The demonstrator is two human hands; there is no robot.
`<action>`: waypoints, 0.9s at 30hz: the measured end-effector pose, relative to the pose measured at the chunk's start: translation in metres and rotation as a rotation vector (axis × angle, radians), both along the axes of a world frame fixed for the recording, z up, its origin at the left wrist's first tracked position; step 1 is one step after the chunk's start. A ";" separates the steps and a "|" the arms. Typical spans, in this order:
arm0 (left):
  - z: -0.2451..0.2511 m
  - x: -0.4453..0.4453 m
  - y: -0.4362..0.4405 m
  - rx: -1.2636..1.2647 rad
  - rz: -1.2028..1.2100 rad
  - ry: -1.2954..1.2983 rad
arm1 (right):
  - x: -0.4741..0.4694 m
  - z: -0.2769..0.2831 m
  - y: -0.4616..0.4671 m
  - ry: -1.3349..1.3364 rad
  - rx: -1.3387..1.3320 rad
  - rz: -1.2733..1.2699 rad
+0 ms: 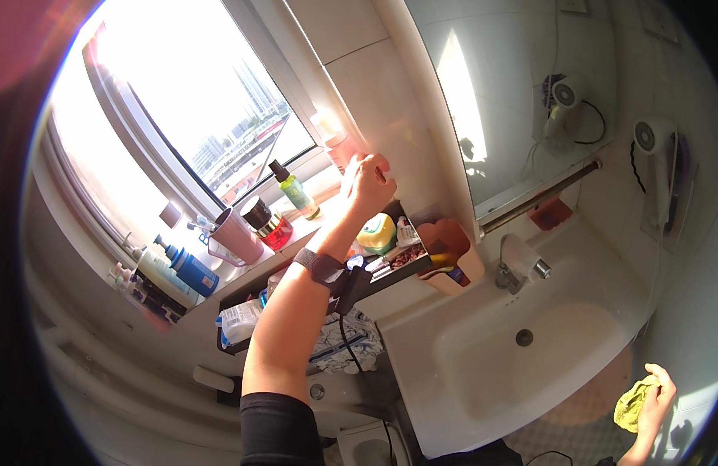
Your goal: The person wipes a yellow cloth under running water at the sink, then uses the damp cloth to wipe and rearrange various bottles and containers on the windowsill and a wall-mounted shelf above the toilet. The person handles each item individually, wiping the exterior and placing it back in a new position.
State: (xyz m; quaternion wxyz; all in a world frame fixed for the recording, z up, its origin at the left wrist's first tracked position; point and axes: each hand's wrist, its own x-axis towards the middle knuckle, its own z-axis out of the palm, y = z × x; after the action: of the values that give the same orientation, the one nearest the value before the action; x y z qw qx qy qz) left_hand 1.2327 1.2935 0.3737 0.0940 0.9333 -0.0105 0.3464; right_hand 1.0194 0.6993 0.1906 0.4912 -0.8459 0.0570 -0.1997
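My left hand (367, 183) reaches to the far right end of the windowsill, its fingers at the lower part of a pink pump-type bottle (338, 148). Glare and the curled fingers conceal whether it grips the bottle. Left of that hand stands a green spray bottle (298, 197) with a dark cap. Beside it are a red jar (274, 230) with a black lid and a pink cup (236, 237) holding toothbrushes. Low at the right, past the washbasin's front edge, my right hand (657, 402) holds a crumpled yellow-green cloth (631, 406).
Below the sill, a black shelf (394, 279) carries a yellow container (377, 233) and small tubes. An orange and cream holder (472, 265) adjoins the washbasin (452, 378) and faucet (513, 274). Blue bottle (194, 271) and other bottles crowd the sill's left end. A hair dryer (654, 145) hangs at right.
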 end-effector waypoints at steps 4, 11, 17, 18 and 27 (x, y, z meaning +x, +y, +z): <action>-0.005 -0.004 0.004 0.003 -0.080 -0.096 | 0.005 -0.002 0.002 -0.052 -0.070 -0.028; -0.017 0.001 0.015 -0.182 -0.120 -0.033 | 0.011 0.004 0.016 0.040 0.006 0.067; -0.022 -0.029 0.018 -0.123 -0.092 -0.070 | 0.009 -0.002 0.049 0.094 0.141 0.204; -0.019 -0.038 0.006 -0.150 -0.055 -0.026 | 0.008 0.000 0.060 0.099 0.220 0.214; -0.059 -0.179 -0.084 -0.208 -0.434 -0.051 | 0.047 -0.024 0.152 0.565 1.250 0.511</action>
State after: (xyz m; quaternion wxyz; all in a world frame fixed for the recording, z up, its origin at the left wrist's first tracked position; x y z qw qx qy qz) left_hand 1.0540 1.2096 0.3147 0.2616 0.8854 -0.1775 0.3407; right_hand 1.0667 0.8515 0.1669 0.8800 -0.4139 0.0858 0.2168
